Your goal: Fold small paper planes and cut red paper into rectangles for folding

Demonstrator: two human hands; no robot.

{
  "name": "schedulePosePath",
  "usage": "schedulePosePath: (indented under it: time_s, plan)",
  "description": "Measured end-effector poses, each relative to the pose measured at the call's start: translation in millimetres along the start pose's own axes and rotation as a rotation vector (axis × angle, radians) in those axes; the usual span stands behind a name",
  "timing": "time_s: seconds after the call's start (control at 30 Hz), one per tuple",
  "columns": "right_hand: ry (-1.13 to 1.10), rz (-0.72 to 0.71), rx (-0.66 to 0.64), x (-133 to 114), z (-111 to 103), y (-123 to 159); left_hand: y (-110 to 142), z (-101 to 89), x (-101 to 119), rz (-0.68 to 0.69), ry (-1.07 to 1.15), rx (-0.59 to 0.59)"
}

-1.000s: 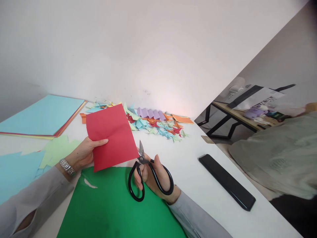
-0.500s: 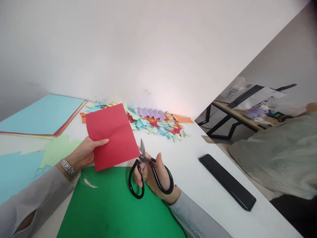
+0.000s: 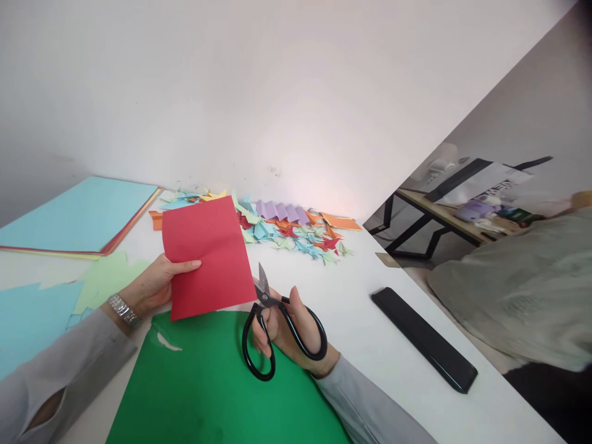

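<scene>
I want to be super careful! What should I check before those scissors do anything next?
1. Red paper gripped: ok, the left hand has it, thumb on top.
2. Scissors held by the handles: ok, in the right hand.
3. Thumb of the paper-holding hand away from the blades: ok, they're well apart.
4. Other fingers of that hand clear: cannot tell, the paper hides their tips.
5. Paper's corner between both blades: cannot tell, only one blade shows clearly.
6. Black bar out of the way: ok, it lies off to the right, touching neither hand.
</scene>
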State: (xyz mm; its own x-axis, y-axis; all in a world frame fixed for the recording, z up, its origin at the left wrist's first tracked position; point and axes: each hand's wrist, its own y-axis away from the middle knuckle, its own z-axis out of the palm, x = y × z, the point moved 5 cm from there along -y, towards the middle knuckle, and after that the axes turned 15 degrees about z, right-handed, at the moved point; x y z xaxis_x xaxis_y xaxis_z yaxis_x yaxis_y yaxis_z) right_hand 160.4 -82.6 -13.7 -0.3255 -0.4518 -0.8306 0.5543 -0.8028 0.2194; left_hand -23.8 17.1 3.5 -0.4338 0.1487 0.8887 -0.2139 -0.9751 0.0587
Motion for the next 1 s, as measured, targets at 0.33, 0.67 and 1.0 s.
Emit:
schedulePosePath:
  time_s: [0.33, 0.67, 1.0]
  plan:
    - [0.008, -0.011, 0.013, 1.4, 0.0, -1.1, 2.9, 3.8, -1.1, -0.036, 0.003, -0.012]
    - [-0.040, -0.080, 0.093, -2.2, 1.6, -1.1, 0.1, 0.7, -1.6, 0.016, 0.017, -0.011]
    - [-0.047, -0.057, 0.075, -2.2, -0.2, 0.0, -1.8, -1.7, -1.4, -0.001, 0.028, 0.011]
